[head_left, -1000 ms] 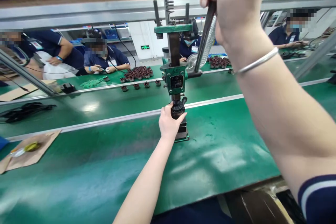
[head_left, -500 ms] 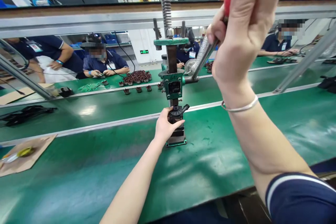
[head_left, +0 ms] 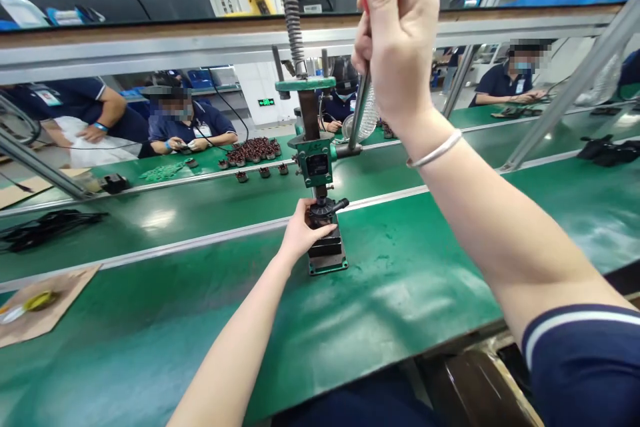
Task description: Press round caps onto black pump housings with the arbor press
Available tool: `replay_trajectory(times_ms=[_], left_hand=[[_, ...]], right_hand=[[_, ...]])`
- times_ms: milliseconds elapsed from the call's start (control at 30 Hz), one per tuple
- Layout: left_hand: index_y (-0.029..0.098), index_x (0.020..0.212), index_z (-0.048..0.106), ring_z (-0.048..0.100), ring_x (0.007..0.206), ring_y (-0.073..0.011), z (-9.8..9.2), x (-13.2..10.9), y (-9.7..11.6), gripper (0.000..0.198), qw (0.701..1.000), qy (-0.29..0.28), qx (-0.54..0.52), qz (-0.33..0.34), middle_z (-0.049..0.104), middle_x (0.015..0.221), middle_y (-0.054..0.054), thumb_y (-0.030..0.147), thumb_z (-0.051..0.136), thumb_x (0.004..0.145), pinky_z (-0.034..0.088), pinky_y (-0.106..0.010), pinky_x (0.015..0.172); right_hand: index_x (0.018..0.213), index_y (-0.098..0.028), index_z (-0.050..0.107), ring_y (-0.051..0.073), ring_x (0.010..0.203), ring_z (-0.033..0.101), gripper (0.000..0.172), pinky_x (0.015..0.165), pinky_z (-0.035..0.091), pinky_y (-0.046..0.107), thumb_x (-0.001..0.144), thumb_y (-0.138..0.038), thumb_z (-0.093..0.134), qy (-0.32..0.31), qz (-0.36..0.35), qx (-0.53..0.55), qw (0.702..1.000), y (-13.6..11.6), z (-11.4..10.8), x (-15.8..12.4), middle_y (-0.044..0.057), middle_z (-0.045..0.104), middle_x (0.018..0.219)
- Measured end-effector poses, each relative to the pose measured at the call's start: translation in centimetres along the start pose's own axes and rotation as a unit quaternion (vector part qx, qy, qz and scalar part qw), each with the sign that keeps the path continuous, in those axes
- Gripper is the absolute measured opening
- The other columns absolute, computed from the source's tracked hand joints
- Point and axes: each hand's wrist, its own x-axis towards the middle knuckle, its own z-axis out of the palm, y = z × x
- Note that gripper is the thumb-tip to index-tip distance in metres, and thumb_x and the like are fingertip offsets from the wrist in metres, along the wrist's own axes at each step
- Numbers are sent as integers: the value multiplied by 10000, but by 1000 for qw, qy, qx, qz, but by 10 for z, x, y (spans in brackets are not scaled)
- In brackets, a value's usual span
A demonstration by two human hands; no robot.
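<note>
A small green hand press point(head_left: 314, 160) stands on the green belt, with a coil spring rising from its top. My right hand point(head_left: 395, 33) is raised and wrapped round the press lever point(head_left: 358, 110), whose red grip shows between my fingers. My left hand point(head_left: 300, 235) is closed on a black part point(head_left: 324, 211) that sits on the press base point(head_left: 327, 255), under the ram. A silver bangle circles my right wrist.
Brown cardboard with a yellow-green item point(head_left: 37, 303) lies at the left edge. Black cables point(head_left: 45, 223) lie farther back. Several small dark red parts point(head_left: 255, 150) sit on the far belt, where people in dark blue shirts work. A slanted metal strut point(head_left: 565, 100) crosses the right.
My right hand with the lever has swung from upper right toward the centre. The view has shifted, so the press now sits slightly left and lower. My left hand stays on the black part.
</note>
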Motion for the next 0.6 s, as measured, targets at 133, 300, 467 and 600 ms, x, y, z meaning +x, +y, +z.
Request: replay_trajectory(times_ms=[133,300,467,600], left_hand=[[201,1129,432,662,904,-173,-2,5,2,650,1000,-8,-25,7,646,996,-34,350,807,619,521,-310,847],[199,1143,433,654,915,-177,-2,-4,14,619,1000,-19,-17,6,631,998,-32,320,785,648,521,-331,863],[228,1158,509,605,1065,-205,32,-74,15,548,994,-23,-9,106,598,1112,-58,285,777,683,505,-355,913],[238,1173,521,611,974,-206,87,-119,3,535,986,-130,-5,100,600,1031,-48,250,770,701,535,-361,852]], right_hand=[[1145,-105,411,-77,871,549,721,904,495,-34,732,-688,324,144,-75,48,986,5,1,8,-13,492,887],[1314,-61,340,-110,916,514,715,779,438,-57,850,-602,286,-35,-8,-83,996,-7,-29,5,-17,435,1243],[1233,-156,470,43,1218,470,351,1024,505,184,894,-242,436,-102,-34,-216,970,-25,-80,-113,28,480,1262],[1134,-303,570,159,1250,469,315,1000,473,383,822,-265,544,-362,-42,-327,872,-30,-102,-262,5,514,1237]])
